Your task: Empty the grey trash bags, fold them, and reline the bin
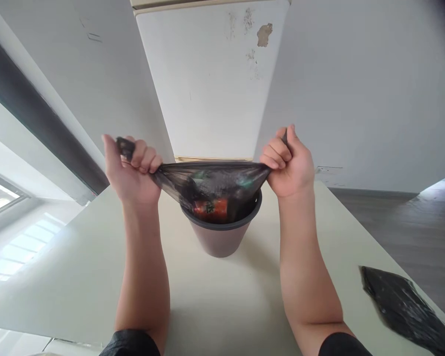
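Observation:
A thin black garbage bag (222,179) is stretched taut between my two hands above a brownish-grey trash bin (220,240) with a dark rim. My left hand (135,170) is closed around one gathered corner, and a dark end of plastic sticks out by the thumb. On the other side my right hand (289,163) grips the opposite corner in a fist. Through the film, inside the bin's mouth, shows an orange-red item (211,209) with dark lettering, along with blurred greenish shapes. The lower part of the bag is hidden within the bin.
The bin stands on a pale table (226,296). At the table's right edge lies another folded black plastic bag (404,306). Behind the table is a white cabinet-like panel (215,84) with stains, and a window (2,195) is at the far left.

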Demonstrator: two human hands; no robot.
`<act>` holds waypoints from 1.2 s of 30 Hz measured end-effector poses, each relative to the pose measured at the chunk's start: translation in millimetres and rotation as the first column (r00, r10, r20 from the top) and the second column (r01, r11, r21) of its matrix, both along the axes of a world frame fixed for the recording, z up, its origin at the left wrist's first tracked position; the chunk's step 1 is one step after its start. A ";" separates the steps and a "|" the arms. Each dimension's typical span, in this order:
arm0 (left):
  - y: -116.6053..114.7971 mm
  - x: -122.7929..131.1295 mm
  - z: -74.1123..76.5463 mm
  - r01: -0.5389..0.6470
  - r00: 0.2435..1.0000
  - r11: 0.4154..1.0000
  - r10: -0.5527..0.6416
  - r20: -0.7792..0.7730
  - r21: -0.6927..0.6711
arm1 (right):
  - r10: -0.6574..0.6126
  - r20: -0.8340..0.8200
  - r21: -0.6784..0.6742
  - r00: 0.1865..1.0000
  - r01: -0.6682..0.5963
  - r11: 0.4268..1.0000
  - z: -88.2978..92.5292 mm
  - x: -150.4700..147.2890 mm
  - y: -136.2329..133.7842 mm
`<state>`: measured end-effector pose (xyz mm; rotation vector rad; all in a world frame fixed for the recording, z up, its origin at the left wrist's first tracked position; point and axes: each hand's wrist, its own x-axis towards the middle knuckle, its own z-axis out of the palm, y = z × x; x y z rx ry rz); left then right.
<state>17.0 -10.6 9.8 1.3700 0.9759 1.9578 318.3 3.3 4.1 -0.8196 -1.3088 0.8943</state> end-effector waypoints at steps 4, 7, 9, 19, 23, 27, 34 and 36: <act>-9.0 24.7 3.5 0.092 0.986 0.984 -0.112 -0.126 -0.153 | -0.013 0.101 -0.051 0.995 0.018 0.999 7.1 -5.8 -13.6; -10.9 43.5 -1.6 0.214 0.958 0.965 -0.238 -0.160 -0.154 | 0.082 0.099 -0.054 0.992 -0.077 0.996 12.4 -13.3 -25.2; -11.7 52.2 -5.3 0.276 0.929 0.948 -0.306 -0.211 -0.159 | 0.173 0.081 -0.044 0.981 -0.170 0.984 14.1 -18.6 -30.4; -20.8 57.1 -5.3 0.326 0.882 0.923 -0.375 -0.284 -0.205 | 0.092 0.144 -0.063 0.985 -0.083 0.994 -2.3 -41.4 -22.4; -24.1 64.3 -4.6 0.316 0.864 0.937 -0.350 -0.363 -0.150 | 0.062 0.119 0.002 0.991 -0.063 0.998 -4.8 -47.0 -24.9; -25.6 68.9 -4.6 0.351 0.840 0.922 -0.387 -0.381 -0.161 | 0.158 0.136 -0.040 0.978 -0.154 0.987 -4.9 -50.2 -25.5; -28.9 71.6 -5.9 0.163 0.912 0.982 -0.187 -0.366 -0.095 | 0.271 0.242 -0.091 0.932 -0.256 0.962 2.8 -42.6 -31.2; -29.6 73.6 -6.7 0.045 0.913 0.998 -0.055 -0.405 -0.033 | 0.283 0.380 -0.133 0.881 -0.250 0.959 5.3 -37.5 -34.5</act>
